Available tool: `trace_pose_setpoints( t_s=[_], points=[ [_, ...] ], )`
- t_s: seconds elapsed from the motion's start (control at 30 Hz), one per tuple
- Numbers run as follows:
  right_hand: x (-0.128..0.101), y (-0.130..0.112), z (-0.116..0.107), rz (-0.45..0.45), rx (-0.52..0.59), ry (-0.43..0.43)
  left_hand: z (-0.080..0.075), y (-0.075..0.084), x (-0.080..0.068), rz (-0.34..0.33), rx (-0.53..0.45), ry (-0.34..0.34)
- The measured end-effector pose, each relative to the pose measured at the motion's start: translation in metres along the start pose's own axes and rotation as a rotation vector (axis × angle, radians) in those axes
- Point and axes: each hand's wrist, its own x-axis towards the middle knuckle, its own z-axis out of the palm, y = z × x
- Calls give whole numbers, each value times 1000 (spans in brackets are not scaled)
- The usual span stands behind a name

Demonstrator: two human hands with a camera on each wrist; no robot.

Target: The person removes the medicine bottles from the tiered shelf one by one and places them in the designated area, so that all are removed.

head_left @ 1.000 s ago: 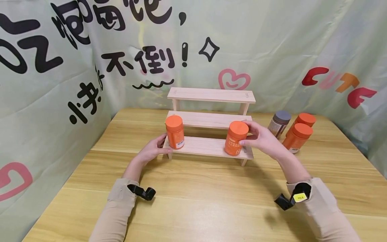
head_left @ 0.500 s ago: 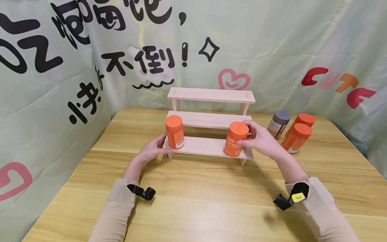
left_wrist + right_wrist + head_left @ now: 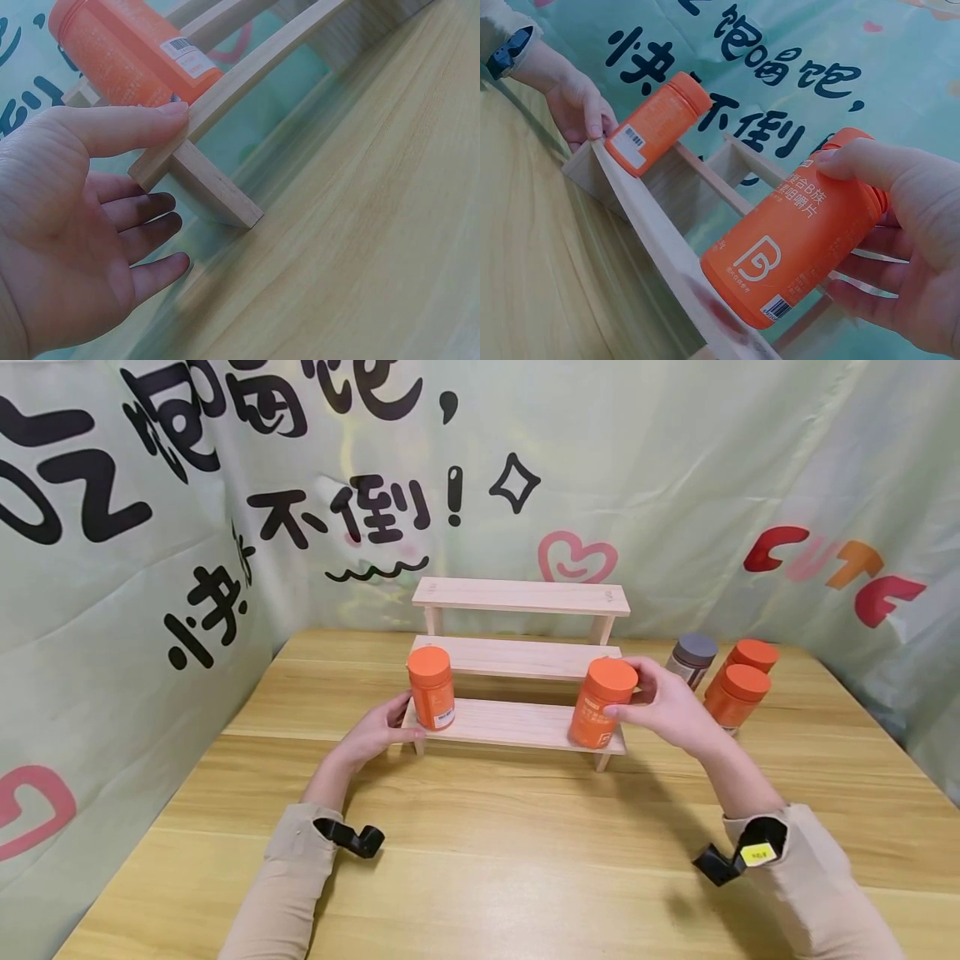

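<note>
A three-tier wooden step shelf stands on the table. On the left end of its lowest tier sits an orange supplement bottle, upright. My left hand grips that tier's left end, thumb on the board's edge and fingers lower down, as the left wrist view shows beside the same orange bottle. At the tier's right end, my right hand holds a second orange bottle between thumb and fingers. This bottle leans slightly; whether its base touches the board I cannot tell.
Right of the shelf stand two more orange bottles and a bottle with a grey-purple lid. A printed cloth hangs behind and to the sides of the wooden table.
My right hand has shifted the second orange bottle rightward along the lowest tier, closer to its right end. The left hand has stayed in place on the shelf.
</note>
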Motion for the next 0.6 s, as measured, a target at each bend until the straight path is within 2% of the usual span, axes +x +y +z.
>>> trace_pose_setpoints(
  t_s=[0.23,0.6],
  points=[
    [-7,4,-12,-15,31,20,1,0,0,-11,-3,6],
    [-24,14,-34,22,-24,117,1,2,0,-9,0,1]
  ],
)
